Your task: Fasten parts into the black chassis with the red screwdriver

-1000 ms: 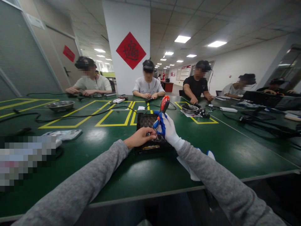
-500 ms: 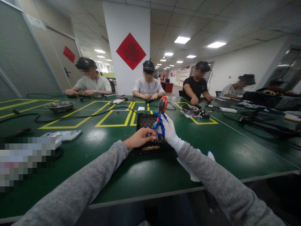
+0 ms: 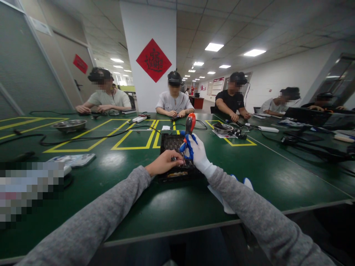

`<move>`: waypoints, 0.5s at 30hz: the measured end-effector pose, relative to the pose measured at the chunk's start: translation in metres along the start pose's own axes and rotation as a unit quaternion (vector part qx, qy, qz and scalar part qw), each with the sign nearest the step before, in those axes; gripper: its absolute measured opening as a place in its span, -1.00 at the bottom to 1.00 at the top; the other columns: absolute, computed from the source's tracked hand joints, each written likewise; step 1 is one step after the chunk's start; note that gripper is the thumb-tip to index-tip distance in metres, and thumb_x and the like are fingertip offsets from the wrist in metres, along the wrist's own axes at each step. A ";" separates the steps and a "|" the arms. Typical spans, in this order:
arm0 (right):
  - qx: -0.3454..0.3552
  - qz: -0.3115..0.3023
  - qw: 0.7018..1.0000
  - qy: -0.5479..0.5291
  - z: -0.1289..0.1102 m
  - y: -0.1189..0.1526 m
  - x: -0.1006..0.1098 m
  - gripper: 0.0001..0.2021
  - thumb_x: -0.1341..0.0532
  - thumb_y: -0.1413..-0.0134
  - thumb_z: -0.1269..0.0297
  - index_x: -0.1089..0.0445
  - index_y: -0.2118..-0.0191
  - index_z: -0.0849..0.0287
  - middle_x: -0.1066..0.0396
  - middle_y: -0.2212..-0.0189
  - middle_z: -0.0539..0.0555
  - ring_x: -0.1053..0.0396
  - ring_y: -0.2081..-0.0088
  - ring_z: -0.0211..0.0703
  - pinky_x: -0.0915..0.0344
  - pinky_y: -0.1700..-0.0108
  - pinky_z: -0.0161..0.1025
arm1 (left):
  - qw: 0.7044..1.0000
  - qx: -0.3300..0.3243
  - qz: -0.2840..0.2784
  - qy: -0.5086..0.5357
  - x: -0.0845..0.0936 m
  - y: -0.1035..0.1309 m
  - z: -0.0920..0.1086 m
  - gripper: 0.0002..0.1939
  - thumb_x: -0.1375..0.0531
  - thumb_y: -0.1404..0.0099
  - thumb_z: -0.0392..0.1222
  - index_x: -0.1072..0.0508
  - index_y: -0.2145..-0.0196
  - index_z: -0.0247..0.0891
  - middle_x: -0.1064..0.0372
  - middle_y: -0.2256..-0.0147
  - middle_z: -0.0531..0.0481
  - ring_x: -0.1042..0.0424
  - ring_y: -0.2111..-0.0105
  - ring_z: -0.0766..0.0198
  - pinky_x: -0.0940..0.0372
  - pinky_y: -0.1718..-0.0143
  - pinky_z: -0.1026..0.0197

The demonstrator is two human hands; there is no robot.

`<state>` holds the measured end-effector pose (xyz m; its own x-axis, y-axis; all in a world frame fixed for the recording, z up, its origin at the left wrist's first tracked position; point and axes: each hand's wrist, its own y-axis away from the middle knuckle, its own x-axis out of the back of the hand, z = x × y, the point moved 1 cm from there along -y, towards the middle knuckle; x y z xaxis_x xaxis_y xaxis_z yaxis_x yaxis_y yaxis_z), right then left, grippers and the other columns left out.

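A white glove with blue palm and fingers covers my right hand (image 3: pixel 200 152), which is closed around a screwdriver (image 3: pixel 190 123) with a red and black handle. The screwdriver stands nearly upright, its shaft pointing down into an open black case (image 3: pixel 169 142). My left hand (image 3: pixel 164 162) is bare and reaches over the case from the left. Its thumb and fingers are pinched together close to the screwdriver's tip; whatever lies between them is too small to make out. Near the front edge of the case shows a yellowish-brown piece (image 3: pixel 177 173).
Beside my right forearm lies another white and blue glove (image 3: pixel 222 195). Metal bowls stand at the left (image 3: pixel 69 125) and at the right (image 3: pixel 222 128). A black cable (image 3: pixel 91 137) runs across the green table (image 3: pixel 124 214). Several people sit along the far side.
Both hands and the screwdriver keep nearly the same pose over the case. The whole view has shifted very slightly. Across the table, a hand of the person in black has moved a little.
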<state>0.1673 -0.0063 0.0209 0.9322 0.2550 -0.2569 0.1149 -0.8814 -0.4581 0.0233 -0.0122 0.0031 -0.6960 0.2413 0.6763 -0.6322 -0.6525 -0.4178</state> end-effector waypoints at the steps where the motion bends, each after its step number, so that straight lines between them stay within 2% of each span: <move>1: 0.001 -0.001 1.000 -0.003 0.000 0.000 0.000 -0.62 -0.12 0.02 0.00 -0.27 0.16 0.16 -0.28 0.61 -0.09 -0.24 0.63 -0.38 -0.15 0.59 -0.43 | 1.000 -0.010 -0.009 0.002 0.000 0.000 0.001 -0.76 -0.11 -0.21 -0.12 -0.47 0.38 -0.34 -0.44 0.38 -0.06 -0.37 0.34 0.28 -0.22 0.22 0.27; 4: 0.002 0.000 1.000 -0.007 0.000 0.000 0.000 -0.62 -0.14 0.04 0.00 -0.27 0.16 0.15 -0.28 0.58 -0.09 -0.26 0.60 -0.37 -0.19 0.56 -0.42 | 0.999 -0.021 -0.029 0.011 0.001 -0.001 0.002 -0.76 -0.08 -0.23 -0.13 -0.47 0.36 -0.34 -0.44 0.35 -0.06 -0.36 0.32 0.28 -0.21 0.19 0.26; 10: 0.014 0.007 1.000 -0.001 -0.001 0.000 -0.001 -0.64 -0.13 0.03 0.00 -0.27 0.18 0.14 -0.28 0.57 -0.09 -0.26 0.60 -0.38 -0.20 0.56 -0.42 | 1.000 0.016 -0.009 0.025 -0.001 -0.001 0.003 -0.75 -0.17 -0.14 -0.07 -0.40 0.42 -0.36 -0.38 0.43 0.00 -0.34 0.39 0.30 -0.23 0.28 0.27; 15: -0.003 -0.005 1.000 -0.007 -0.001 0.001 -0.002 -0.63 -0.13 0.04 0.00 -0.27 0.17 0.14 -0.27 0.59 -0.09 -0.26 0.61 -0.37 -0.18 0.58 -0.42 | 0.998 -0.007 -0.031 0.049 0.000 0.000 0.007 -0.81 -0.14 -0.18 -0.15 -0.42 0.43 -0.35 -0.42 0.38 -0.05 -0.38 0.33 0.29 -0.23 0.22 0.27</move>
<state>0.1659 -0.0082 0.0220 0.9261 0.2697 -0.2640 0.1263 -0.8807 -0.4566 0.0255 -0.0167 0.0076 -0.6853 0.3510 0.6381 -0.6794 -0.6238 -0.3864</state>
